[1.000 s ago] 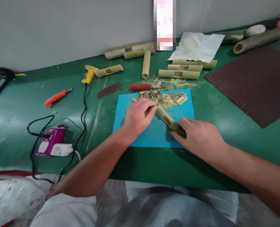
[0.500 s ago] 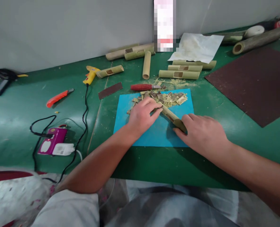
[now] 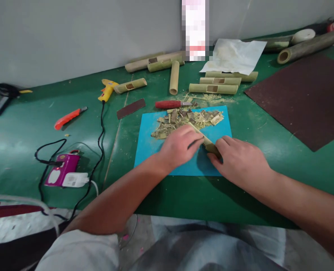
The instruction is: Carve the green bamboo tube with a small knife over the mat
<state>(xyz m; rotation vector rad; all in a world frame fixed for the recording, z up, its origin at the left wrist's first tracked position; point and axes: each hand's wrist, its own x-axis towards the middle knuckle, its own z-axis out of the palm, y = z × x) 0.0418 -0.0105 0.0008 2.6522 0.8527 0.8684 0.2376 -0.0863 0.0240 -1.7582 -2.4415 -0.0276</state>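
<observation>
A short bamboo tube [image 3: 211, 147] with an opening cut in its side lies slanted over a blue sheet [image 3: 183, 168]. My right hand [image 3: 241, 160] is wrapped round its near end. Fingers and thumb pressed together, my left hand [image 3: 180, 145] rests on the upper side of the tube and covers its cut opening. A dark edge shows between those fingers; what it belongs to is hidden. Bamboo chips and shavings [image 3: 167, 126] are heaped on the far part of the sheet. Just behind them lies a red-handled carving knife [image 3: 168, 104].
Several cut bamboo tubes [image 3: 213, 89] lie at the back, near white paper [image 3: 234, 56]. A dark sandpaper sheet [image 3: 305, 105] covers the right side. Leftward are a sandpaper strip [image 3: 131, 108], yellow glue gun [image 3: 108, 90], orange utility knife [image 3: 67, 119] and purple power strip [image 3: 67, 167] with cords.
My left hand has slid along the tube toward my right hand, and it now covers the cut opening. My right hand stays at the near end.
</observation>
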